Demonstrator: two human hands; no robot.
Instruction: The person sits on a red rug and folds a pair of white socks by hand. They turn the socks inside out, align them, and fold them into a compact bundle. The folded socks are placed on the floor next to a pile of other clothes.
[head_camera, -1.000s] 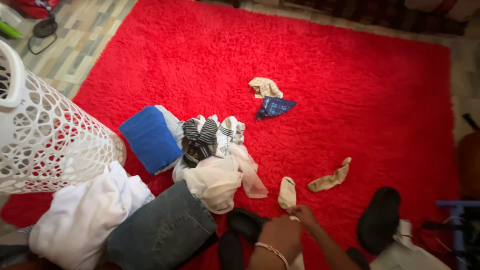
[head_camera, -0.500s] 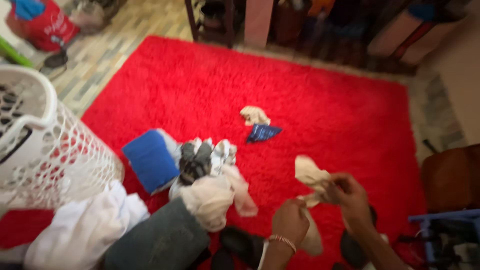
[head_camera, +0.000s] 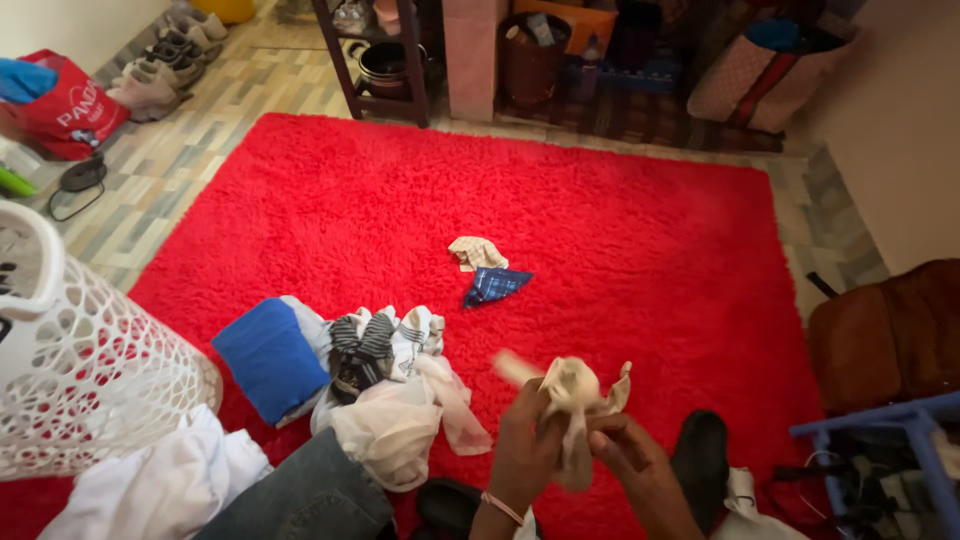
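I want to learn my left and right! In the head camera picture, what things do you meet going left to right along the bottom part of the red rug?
White laundry basket → blue folded cloth → striped socks → beige socks in both hands → blue stool.

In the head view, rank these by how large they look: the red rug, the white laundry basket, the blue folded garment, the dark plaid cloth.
1. red rug
2. white laundry basket, though cut off by the frame and near the camera
3. blue folded garment
4. dark plaid cloth, which lies farther away
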